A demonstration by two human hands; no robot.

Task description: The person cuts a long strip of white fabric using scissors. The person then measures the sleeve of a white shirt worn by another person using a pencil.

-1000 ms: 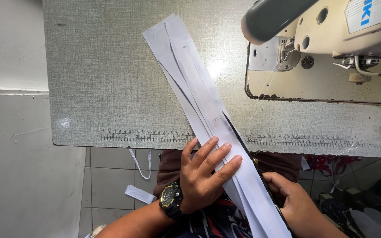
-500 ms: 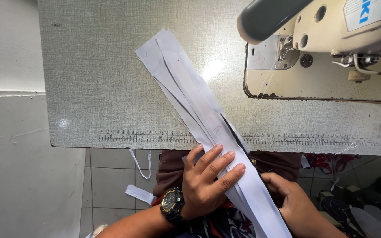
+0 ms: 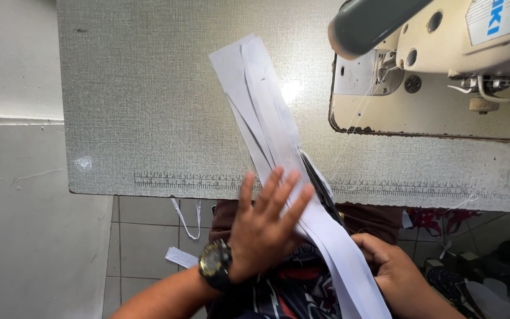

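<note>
Both my hands are on the long bundle of white fabric strips [image 3: 284, 171] that runs slantwise from my lap up onto the sewing table [image 3: 149, 106]. My left hand [image 3: 265, 230] lies flat with the fingers spread and straight, palm down against the left edge of the strips right at the table's near rim, pressing rather than gripping. My right hand [image 3: 394, 274] is lower down, below the table edge, curled around the right side of the same bundle; the fingers wrap under the cloth, so I cannot tell how tightly it closes. A dark strip or edge shows along the right side of the bundle near the table rim, but it is too narrow to tell what it is. On my left wrist sits a black wristwatch [image 3: 215, 266]. The upper end of the strips fans slightly on the grey textured tabletop, just left of the cream sewing machine [image 3: 444, 77], not touching it. A printed ruler scale [image 3: 196, 180] runs along the table's front edge. Below the table, scraps of white cloth [image 3: 181, 257] lie on the tiled floor [image 3: 149, 236].
</note>
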